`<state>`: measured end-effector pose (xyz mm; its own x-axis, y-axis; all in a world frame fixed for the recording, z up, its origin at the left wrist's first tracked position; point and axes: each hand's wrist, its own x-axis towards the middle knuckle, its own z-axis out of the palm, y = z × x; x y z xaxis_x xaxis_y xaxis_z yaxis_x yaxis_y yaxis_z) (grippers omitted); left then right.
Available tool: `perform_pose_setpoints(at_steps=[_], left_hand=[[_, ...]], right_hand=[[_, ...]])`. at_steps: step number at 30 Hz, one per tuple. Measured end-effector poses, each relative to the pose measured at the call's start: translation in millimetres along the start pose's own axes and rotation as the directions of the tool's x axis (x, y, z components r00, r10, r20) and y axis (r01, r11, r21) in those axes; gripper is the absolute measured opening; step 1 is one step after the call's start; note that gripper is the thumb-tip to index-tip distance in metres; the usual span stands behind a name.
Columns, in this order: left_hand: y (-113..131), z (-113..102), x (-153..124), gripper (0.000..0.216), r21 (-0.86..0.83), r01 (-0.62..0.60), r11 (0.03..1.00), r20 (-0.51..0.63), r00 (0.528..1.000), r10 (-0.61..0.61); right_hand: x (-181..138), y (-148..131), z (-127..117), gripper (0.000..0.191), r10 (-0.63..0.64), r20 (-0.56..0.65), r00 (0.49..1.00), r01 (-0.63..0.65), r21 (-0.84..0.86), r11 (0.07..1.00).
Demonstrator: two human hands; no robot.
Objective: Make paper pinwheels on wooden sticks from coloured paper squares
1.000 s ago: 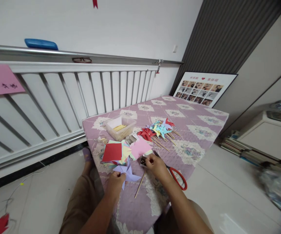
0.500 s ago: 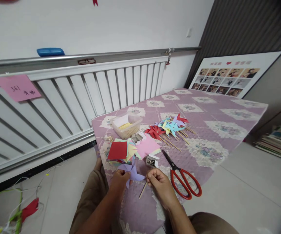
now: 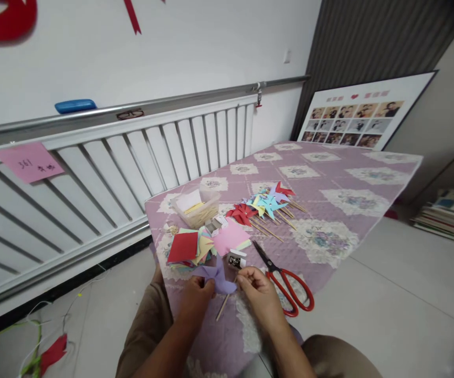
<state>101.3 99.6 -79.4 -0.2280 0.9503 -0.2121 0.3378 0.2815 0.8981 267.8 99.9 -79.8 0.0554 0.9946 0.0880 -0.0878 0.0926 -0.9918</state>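
My left hand [image 3: 202, 292] pinches a purple paper pinwheel [image 3: 219, 279] near the table's front edge. A thin wooden stick [image 3: 222, 307] runs down to the left from my right hand [image 3: 253, 287], whose thumb and forefinger are closed on its upper end. The stick passes under or behind one blade of the pinwheel; whether the two touch I cannot tell. Just beyond my right fingers lies an opened small box of metal pins [image 3: 235, 259]. Red-handled scissors [image 3: 276, 268] rest to the right of it.
Coloured paper squares [image 3: 183, 248] and pink paper [image 3: 230, 236] lie in piles. Behind them stands a plastic box [image 3: 197, 210] of sticks. Several finished pinwheels [image 3: 264, 205] are heaped farther back on the flowered tablecloth [image 3: 313, 184]. A white radiator [image 3: 164, 152] borders the left side.
The view has shifted a little. The purple pinwheel has turned and moved closer to my right fingers, its blade now crossing the stick. Both hands keep their hold.
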Motion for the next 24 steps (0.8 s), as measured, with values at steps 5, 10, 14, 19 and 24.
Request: perform_pose_setpoints(at_steps=[5, 10, 14, 19, 24], left_hand=[[6, 6, -2, 0.023, 0.073, -0.082, 0.994, -0.017, 0.996, 0.083], [10, 10, -6, 0.02, 0.104, -0.116, 0.988, -0.015, 0.993, 0.119], [13, 12, -9, 0.021, 0.104, -0.126, 0.986, -0.003, 0.992, 0.127], [18, 13, -15, 0.024, 0.03, -0.083, 0.996, 0.031, 0.996, 0.082], [24, 13, -20, 0.023, -0.036, -0.067, 0.997, 0.044, 0.997, 0.068]], right_hand=[[-5, -3, -2, 0.008, -0.26, -0.039, 0.965, 0.238, -0.284, 0.929], [-10, -1, 6, 0.011, -0.369, 0.134, 0.92, 0.392, -0.33, 0.858], [-11, 0, 11, 0.011, -0.393, 0.177, 0.902, 0.431, -0.365, 0.825], [-11, 1, 12, 0.009, -0.348, 0.118, 0.93, 0.367, -0.362, 0.857], [-12, 3, 12, 0.009, -0.26, 0.134, 0.956, 0.289, -0.28, 0.916]])
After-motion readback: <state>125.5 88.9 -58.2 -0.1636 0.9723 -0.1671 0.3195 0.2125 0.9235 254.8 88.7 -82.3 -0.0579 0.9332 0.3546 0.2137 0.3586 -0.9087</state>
